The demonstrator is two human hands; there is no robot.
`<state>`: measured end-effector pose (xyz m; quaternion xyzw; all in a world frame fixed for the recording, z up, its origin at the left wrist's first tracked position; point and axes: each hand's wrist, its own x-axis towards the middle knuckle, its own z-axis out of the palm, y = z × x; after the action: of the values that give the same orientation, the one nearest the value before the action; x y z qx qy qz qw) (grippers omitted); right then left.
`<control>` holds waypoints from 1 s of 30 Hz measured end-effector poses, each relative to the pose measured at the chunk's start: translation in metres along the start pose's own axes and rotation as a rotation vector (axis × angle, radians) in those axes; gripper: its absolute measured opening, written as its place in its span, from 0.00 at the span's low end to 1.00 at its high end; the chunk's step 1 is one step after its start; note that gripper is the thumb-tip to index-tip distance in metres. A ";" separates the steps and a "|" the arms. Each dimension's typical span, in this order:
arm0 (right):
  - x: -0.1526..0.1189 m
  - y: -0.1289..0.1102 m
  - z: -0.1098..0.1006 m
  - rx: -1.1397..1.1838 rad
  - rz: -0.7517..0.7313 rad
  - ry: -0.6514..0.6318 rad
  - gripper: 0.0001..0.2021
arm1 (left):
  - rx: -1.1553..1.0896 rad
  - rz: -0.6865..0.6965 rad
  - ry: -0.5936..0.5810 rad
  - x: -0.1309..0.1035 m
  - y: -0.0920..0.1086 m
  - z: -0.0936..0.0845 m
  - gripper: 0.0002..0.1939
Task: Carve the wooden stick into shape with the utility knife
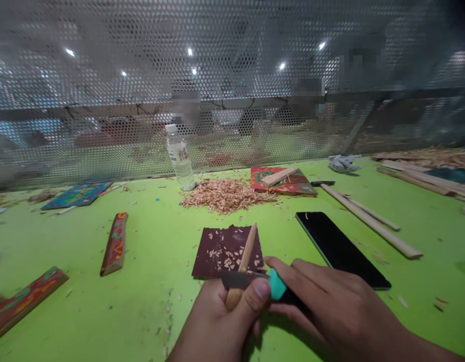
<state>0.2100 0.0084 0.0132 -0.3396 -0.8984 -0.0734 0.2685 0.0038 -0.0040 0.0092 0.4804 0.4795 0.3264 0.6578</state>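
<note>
Green tabletop [85, 322] spreads in front of one metal screen [232, 30] full of small holes. At the left are two painted wood blocks [114, 244], with one blue painted board [76, 196] lying behind them. Next stand one clear bottle [180, 163], upright with a white cap, and one heap of shavings [227, 196] just beside it. Nearer, one dark sheet [210, 251] lies flat, sprinkled with chips. The left hand [217, 319] is clamped around one wooden stick [248, 249], which reaches out over the right part of that sheet; its long axis runs away from the person, leaning a little right, with the tapered tip at the far end. One knife [278, 285] crosses the stick sideways, blade to the left, and the left thumb presses against it. Behind, one red painted board [304, 186] carries one piece of bare wood [280, 177]. The right hand [330, 301] is wrapped around the knife's teal and black handle. Just beyond it lies one black phone [341, 249], then two loose sticks [368, 221], one thick and one thin. Farther back sits one crumpled grey wad [342, 163], and wood strips [417, 182] lie at the far right.
</note>
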 end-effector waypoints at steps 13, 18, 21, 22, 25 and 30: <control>0.009 0.011 -0.011 0.163 0.184 0.038 0.11 | -0.152 0.093 -0.134 0.005 -0.010 -0.007 0.25; 0.013 0.010 -0.012 0.268 0.215 -0.049 0.07 | -0.131 0.127 -0.212 0.006 -0.010 -0.010 0.24; 0.012 0.011 -0.012 0.258 0.217 -0.022 0.07 | -0.149 0.091 -0.220 0.007 -0.013 -0.011 0.25; 0.012 0.012 -0.013 0.269 0.232 -0.003 0.07 | -0.161 0.074 -0.225 0.007 -0.013 -0.011 0.25; 0.014 0.010 -0.018 0.392 0.311 -0.018 0.08 | -0.184 0.056 -0.221 0.006 -0.012 -0.011 0.24; 0.017 0.005 -0.020 0.461 0.280 -0.232 0.12 | -0.246 0.096 -0.230 0.005 -0.006 -0.010 0.24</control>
<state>0.2112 0.0153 0.0392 -0.3964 -0.8605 0.2097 0.2417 -0.0044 0.0016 0.0017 0.4527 0.3340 0.3568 0.7458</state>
